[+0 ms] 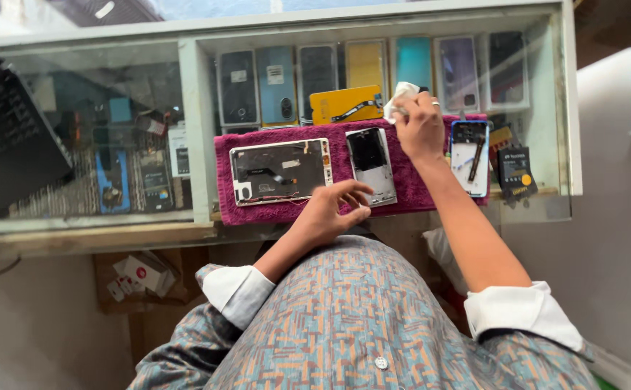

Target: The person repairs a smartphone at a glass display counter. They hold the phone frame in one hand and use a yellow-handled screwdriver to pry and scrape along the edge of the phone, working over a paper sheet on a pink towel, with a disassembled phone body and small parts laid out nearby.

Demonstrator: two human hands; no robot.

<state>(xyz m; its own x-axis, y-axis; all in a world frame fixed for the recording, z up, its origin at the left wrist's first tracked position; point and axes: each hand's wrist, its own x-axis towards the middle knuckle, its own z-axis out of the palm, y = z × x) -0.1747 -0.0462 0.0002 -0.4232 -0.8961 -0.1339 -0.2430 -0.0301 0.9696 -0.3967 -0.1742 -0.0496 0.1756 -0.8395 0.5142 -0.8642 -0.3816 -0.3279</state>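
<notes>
A magenta towel [413,184] lies on a glass counter [113,217]. On it rest an opened tablet [281,170] with its insides showing and an opened phone frame [371,165]. My left hand [332,211] touches the towel's near edge beside the phone frame, fingers curled and holding nothing. My right hand [419,124] is at the towel's far edge, gripping a crumpled white cloth [400,94]. To its right lies another opened phone [468,156] with a blue rim.
A yellow phone back cover [346,104] lies beyond the towel. Several phone covers [366,68] stand in the case under the glass. A dark battery [515,172] sits at the right, a black laptop [9,137] at the left. Small boxes [138,276] sit below the counter.
</notes>
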